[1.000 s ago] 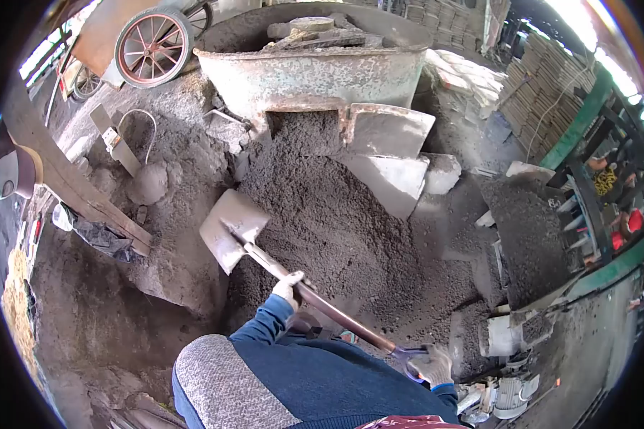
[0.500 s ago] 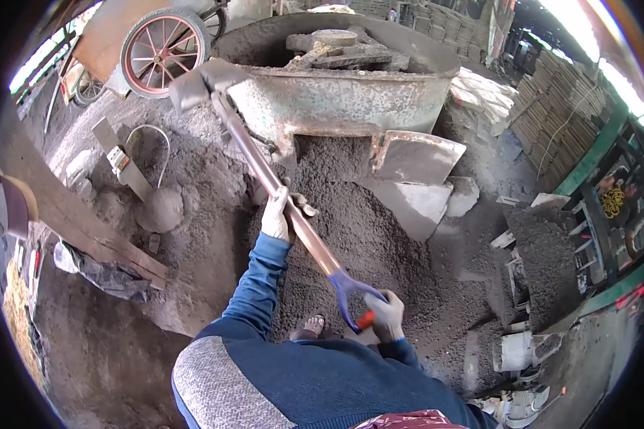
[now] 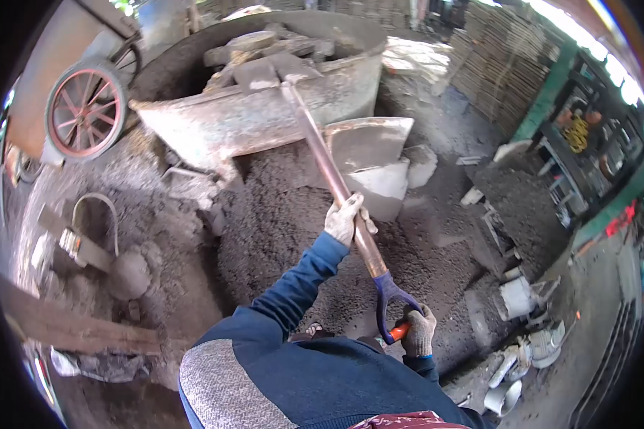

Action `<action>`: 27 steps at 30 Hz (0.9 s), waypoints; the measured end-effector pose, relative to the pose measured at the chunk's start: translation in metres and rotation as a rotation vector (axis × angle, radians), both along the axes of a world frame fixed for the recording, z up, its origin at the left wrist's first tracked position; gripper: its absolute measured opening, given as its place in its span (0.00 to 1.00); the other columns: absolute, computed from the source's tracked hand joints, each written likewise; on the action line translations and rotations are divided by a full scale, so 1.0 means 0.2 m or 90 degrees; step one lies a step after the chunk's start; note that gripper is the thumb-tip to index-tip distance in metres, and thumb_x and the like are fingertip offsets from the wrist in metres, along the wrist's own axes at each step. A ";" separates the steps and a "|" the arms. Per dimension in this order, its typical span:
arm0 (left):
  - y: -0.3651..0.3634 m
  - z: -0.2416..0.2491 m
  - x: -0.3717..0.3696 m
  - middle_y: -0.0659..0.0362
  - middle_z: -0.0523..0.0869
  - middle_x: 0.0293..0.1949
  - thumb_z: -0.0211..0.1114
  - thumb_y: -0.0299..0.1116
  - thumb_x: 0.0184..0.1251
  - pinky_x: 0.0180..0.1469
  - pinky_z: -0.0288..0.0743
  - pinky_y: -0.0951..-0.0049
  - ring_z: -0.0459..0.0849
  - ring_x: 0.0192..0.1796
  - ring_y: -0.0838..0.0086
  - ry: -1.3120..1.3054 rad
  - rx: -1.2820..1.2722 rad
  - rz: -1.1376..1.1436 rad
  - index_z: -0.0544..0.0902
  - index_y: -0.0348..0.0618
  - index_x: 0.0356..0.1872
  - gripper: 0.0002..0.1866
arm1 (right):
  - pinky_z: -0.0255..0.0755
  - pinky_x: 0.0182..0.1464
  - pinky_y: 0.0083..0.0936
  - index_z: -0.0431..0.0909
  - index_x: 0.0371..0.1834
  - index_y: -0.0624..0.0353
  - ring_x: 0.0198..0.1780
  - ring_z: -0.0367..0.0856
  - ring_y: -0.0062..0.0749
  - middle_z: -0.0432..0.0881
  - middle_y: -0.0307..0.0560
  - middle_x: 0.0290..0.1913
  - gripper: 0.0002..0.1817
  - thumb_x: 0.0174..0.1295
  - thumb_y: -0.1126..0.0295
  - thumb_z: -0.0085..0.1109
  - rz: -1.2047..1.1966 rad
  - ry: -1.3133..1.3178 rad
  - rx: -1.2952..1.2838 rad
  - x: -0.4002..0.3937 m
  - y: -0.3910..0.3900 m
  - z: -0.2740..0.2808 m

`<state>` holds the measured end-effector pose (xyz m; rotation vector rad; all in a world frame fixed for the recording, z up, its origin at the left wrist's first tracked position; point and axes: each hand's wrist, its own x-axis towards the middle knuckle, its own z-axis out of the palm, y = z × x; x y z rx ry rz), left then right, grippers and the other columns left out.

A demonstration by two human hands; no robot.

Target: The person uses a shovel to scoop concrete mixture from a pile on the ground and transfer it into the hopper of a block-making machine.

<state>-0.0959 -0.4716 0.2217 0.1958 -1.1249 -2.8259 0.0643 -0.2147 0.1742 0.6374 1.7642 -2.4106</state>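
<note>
Shovel (image 3: pixel 329 161) is in both gloved hands, slanting up and away from the body. Left hand (image 3: pixel 345 220) wraps the metal shaft, grasping it below mid-length. Right hand (image 3: pixel 418 332) is clenched on the orange crossbar (image 3: pixel 399 332) of the purple D-handle (image 3: pixel 385 293), lower and to the right of the left-hand grip. Blade (image 3: pixel 256 74) is at the far end, well beyond both grips, over the near rim of the big tub (image 3: pixel 250 118); cannot tell if it touches, nor whether it carries anything. Dark grainy heap (image 3: pixel 265 214) lies left of and below the left-hand grip.

Handling, my judgement: stiff, sturdy, not fragile; blade-heavy, more so when loaded. Smooth-looking shaft may slip or twist under the glove. Best hold: one hand round the shaft, further toward the blade for more leverage, other hand on the crossbar to control tilt. Avoid holding by the blade edge.
</note>
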 end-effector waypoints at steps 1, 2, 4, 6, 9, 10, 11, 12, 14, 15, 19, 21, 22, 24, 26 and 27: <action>0.07 0.02 -0.11 0.57 0.78 0.25 0.59 0.37 0.77 0.30 0.85 0.53 0.82 0.21 0.63 0.003 -0.001 -0.040 0.74 0.45 0.47 0.08 | 0.78 0.29 0.29 0.78 0.39 0.68 0.25 0.79 0.32 0.78 0.44 0.27 0.10 0.54 0.78 0.52 -0.029 0.008 0.001 -0.03 0.01 0.01; 0.13 -0.01 -0.25 0.57 0.78 0.25 0.59 0.38 0.76 0.28 0.85 0.53 0.82 0.21 0.63 0.025 0.010 -0.071 0.74 0.46 0.46 0.08 | 0.77 0.29 0.28 0.78 0.38 0.68 0.25 0.78 0.31 0.77 0.43 0.26 0.09 0.55 0.77 0.52 -0.058 0.017 0.001 -0.08 0.01 0.02; 0.25 0.00 -0.53 0.56 0.77 0.24 0.62 0.41 0.74 0.24 0.83 0.54 0.81 0.20 0.63 0.035 0.043 -0.104 0.76 0.48 0.45 0.10 | 0.72 0.30 0.24 0.79 0.35 0.65 0.24 0.74 0.25 0.75 0.38 0.26 0.06 0.58 0.74 0.57 -0.088 0.060 0.067 -0.23 0.03 0.00; 0.31 0.13 -0.81 0.56 0.77 0.22 0.66 0.45 0.69 0.21 0.81 0.55 0.80 0.19 0.61 -0.003 -0.079 -0.112 0.77 0.47 0.44 0.14 | 0.70 0.30 0.22 0.80 0.33 0.63 0.25 0.74 0.22 0.75 0.35 0.26 0.07 0.62 0.69 0.61 -0.099 0.104 0.090 -0.44 0.00 0.11; 0.36 0.15 -1.33 0.56 0.78 0.20 0.69 0.40 0.68 0.18 0.79 0.54 0.80 0.16 0.60 -0.060 -0.125 -0.119 0.77 0.47 0.38 0.11 | 0.74 0.31 0.23 0.82 0.41 0.66 0.28 0.79 0.22 0.81 0.38 0.30 0.10 0.62 0.70 0.66 -0.086 0.199 0.010 -0.94 -0.11 0.23; 0.37 0.16 -1.45 0.55 0.79 0.20 0.69 0.38 0.67 0.19 0.79 0.53 0.80 0.17 0.60 -0.071 -0.120 -0.125 0.78 0.46 0.36 0.10 | 0.75 0.31 0.25 0.82 0.41 0.67 0.29 0.81 0.25 0.82 0.40 0.32 0.11 0.62 0.69 0.67 -0.068 0.255 0.038 -1.10 -0.17 0.35; 0.34 0.07 -1.70 0.54 0.79 0.20 0.70 0.37 0.66 0.20 0.79 0.52 0.80 0.17 0.59 0.058 -0.148 -0.115 0.78 0.45 0.36 0.10 | 0.76 0.32 0.27 0.82 0.41 0.67 0.30 0.83 0.27 0.83 0.41 0.34 0.12 0.61 0.69 0.68 -0.060 0.296 0.157 -1.33 -0.19 0.36; 0.33 0.18 -1.68 0.54 0.80 0.20 0.70 0.37 0.67 0.21 0.78 0.54 0.80 0.18 0.60 -0.007 -0.131 -0.124 0.78 0.44 0.33 0.10 | 0.76 0.32 0.27 0.82 0.41 0.66 0.30 0.83 0.28 0.84 0.42 0.34 0.11 0.61 0.68 0.67 -0.055 0.297 0.121 -1.49 -0.23 0.41; 0.30 0.35 -1.65 0.55 0.80 0.20 0.69 0.36 0.66 0.22 0.78 0.57 0.80 0.18 0.61 -0.082 -0.131 -0.122 0.78 0.43 0.31 0.11 | 0.77 0.32 0.28 0.83 0.40 0.65 0.31 0.84 0.29 0.84 0.42 0.34 0.11 0.62 0.68 0.67 -0.021 0.424 0.231 -1.60 -0.23 0.41; 0.28 0.38 -1.65 0.55 0.79 0.20 0.69 0.35 0.66 0.23 0.78 0.58 0.80 0.19 0.62 -0.096 -0.151 -0.115 0.78 0.43 0.31 0.10 | 0.77 0.32 0.28 0.82 0.39 0.65 0.31 0.84 0.29 0.84 0.42 0.33 0.11 0.62 0.68 0.67 0.008 0.542 0.377 -1.58 -0.22 0.37; 0.26 0.22 -1.31 0.55 0.83 0.24 0.71 0.29 0.59 0.27 0.80 0.59 0.82 0.23 0.63 -0.013 -0.428 -0.012 0.82 0.37 0.29 0.07 | 0.78 0.33 0.28 0.79 0.44 0.61 0.33 0.84 0.29 0.82 0.40 0.35 0.10 0.66 0.68 0.65 -0.027 0.251 -0.127 -1.15 -0.26 0.09; 0.24 0.00 -1.26 0.53 0.83 0.25 0.73 0.29 0.54 0.26 0.83 0.59 0.84 0.24 0.62 0.005 -0.234 -0.107 0.84 0.34 0.31 0.10 | 0.77 0.36 0.25 0.78 0.45 0.62 0.33 0.80 0.24 0.79 0.38 0.34 0.11 0.66 0.67 0.65 0.013 0.140 -0.061 -0.76 -0.18 0.03; 0.24 0.02 -1.15 0.52 0.83 0.25 0.72 0.28 0.55 0.26 0.84 0.57 0.84 0.24 0.61 -0.012 -0.186 -0.160 0.82 0.34 0.33 0.10 | 0.75 0.37 0.24 0.78 0.45 0.62 0.32 0.79 0.24 0.78 0.38 0.34 0.11 0.64 0.68 0.63 0.006 0.137 -0.074 -0.60 -0.12 -0.02; 0.27 0.01 -1.02 0.51 0.82 0.24 0.69 0.28 0.58 0.25 0.83 0.53 0.84 0.23 0.57 -0.035 -0.052 -0.237 0.81 0.34 0.37 0.09 | 0.73 0.36 0.23 0.78 0.48 0.66 0.31 0.76 0.24 0.77 0.38 0.33 0.13 0.62 0.72 0.58 0.008 0.068 -0.031 -0.33 0.06 -0.16; 0.33 -0.05 -0.87 0.52 0.81 0.23 0.67 0.30 0.61 0.25 0.82 0.51 0.83 0.21 0.54 -0.035 0.033 -0.251 0.80 0.35 0.40 0.10 | 0.77 0.37 0.26 0.79 0.45 0.70 0.32 0.80 0.27 0.78 0.41 0.32 0.15 0.57 0.72 0.58 -0.021 0.043 -0.016 -0.09 0.15 -0.05; 0.35 -0.01 -0.70 0.52 0.80 0.22 0.68 0.30 0.62 0.25 0.82 0.50 0.83 0.20 0.54 -0.032 0.033 -0.244 0.79 0.36 0.41 0.11 | 0.79 0.35 0.29 0.79 0.46 0.71 0.30 0.81 0.30 0.79 0.44 0.32 0.17 0.54 0.74 0.57 -0.017 0.042 -0.021 -0.01 0.24 -0.10</action>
